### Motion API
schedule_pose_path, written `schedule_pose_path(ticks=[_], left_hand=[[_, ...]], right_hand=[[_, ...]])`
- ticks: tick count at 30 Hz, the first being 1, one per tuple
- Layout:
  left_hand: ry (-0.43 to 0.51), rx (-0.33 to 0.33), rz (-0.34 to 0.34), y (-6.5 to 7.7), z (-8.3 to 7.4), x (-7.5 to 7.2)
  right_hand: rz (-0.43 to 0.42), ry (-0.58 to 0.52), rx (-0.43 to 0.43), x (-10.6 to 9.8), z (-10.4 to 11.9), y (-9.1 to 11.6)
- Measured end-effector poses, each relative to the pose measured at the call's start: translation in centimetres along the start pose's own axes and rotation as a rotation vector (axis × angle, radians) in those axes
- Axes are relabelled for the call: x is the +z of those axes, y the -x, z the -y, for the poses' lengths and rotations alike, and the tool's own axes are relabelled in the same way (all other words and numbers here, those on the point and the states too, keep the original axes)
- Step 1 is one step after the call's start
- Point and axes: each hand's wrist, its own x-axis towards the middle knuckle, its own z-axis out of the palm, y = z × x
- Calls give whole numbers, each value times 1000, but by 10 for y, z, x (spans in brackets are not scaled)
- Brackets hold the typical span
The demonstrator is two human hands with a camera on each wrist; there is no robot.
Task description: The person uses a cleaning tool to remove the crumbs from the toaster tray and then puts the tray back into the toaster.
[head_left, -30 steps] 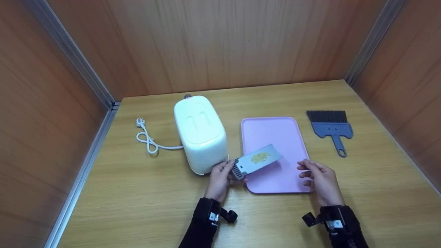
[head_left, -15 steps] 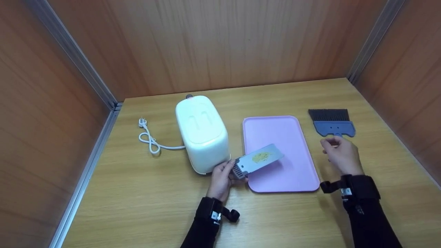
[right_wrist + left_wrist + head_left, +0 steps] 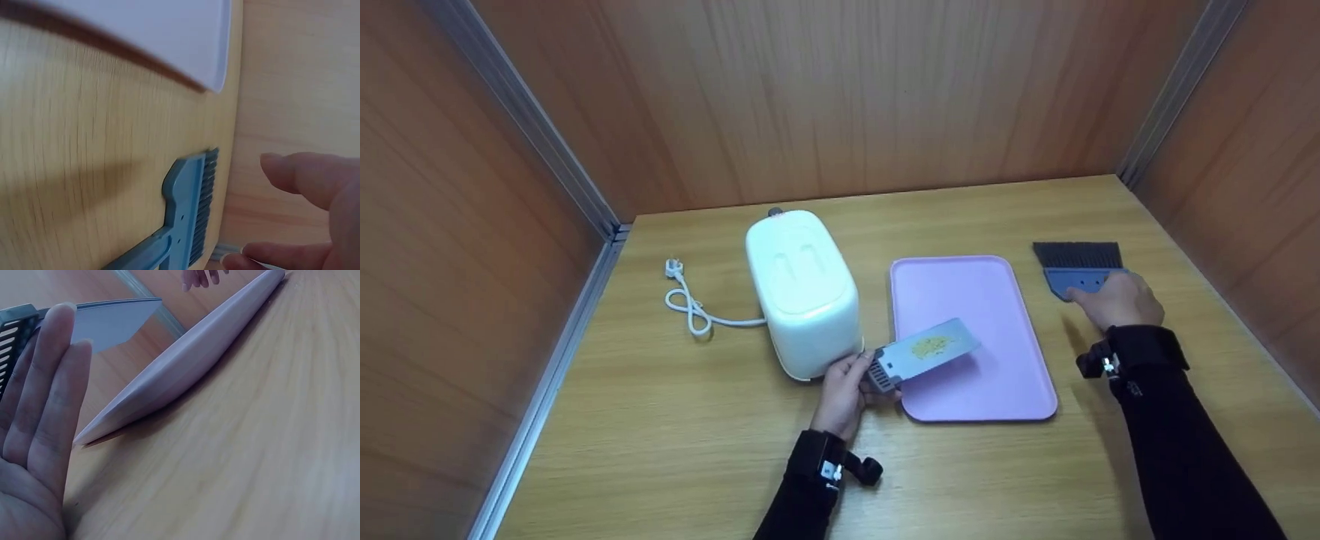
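My left hand (image 3: 840, 394) pinches the slotted grey end of a metal crumb tray (image 3: 904, 366), thumb on top and fingers underneath. A patch of yellowish crumbs (image 3: 931, 346) lies on the plate, which is raised and slants over a pink-purple tray (image 3: 960, 289). In the left wrist view the fingers (image 3: 59, 399) reach up nearly straight beneath the plate. My right hand (image 3: 1121, 300) hovers over a blue-grey brush (image 3: 1069, 279) with dark bristles, covering its handle in the head view. The right wrist view shows thumb and fingers spread apart, with the brush (image 3: 185, 208) lying flat on the table.
A white toaster-like box (image 3: 802, 285) with rounded edges stands just left of the crumb tray. Its white cord and plug (image 3: 684, 300) lie looped on the table at the left. Wood-grain panels (image 3: 840, 97) wall the back and both sides.
My right hand has moved right and forward from the purple tray's edge to above the brush's handle. The left hand keeps the crumb tray almost where it was.
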Motion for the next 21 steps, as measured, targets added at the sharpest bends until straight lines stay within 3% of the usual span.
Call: schedule_pose_path(ticks=[11,21], left_hand=[[-4,-11,4,-1,2,1],[-2,9,12,0,1,0]], right_hand=[[72,63,98,14,-35,-10],[-16,43,127,29,-48,-15]])
